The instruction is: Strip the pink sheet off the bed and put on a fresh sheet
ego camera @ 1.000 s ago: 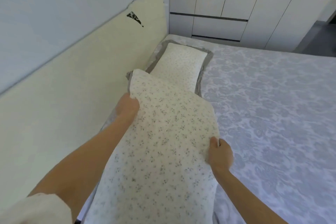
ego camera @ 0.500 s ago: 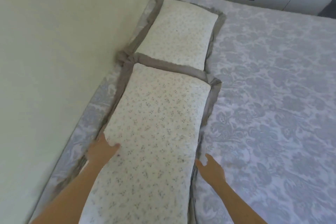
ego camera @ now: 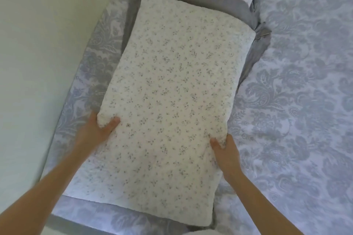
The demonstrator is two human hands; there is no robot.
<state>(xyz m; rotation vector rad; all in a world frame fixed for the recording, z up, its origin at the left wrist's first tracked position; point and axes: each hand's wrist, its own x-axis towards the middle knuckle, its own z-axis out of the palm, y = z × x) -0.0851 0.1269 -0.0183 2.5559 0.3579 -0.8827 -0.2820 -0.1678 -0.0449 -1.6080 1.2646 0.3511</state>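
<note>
We have laid the near pillow (ego camera: 172,86) flat. Our left hand (ego camera: 97,129) and right hand (ego camera: 227,152) now pinch its 2 edges. The grey sheet (ego camera: 296,82) is on; we're nearly done.

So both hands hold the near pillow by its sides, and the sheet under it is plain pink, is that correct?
Not quite. The left hand and right hand do grip the near pillow, but the head view shows the sheet is grey-blue with a floral damask pattern, not plain pink.
</note>
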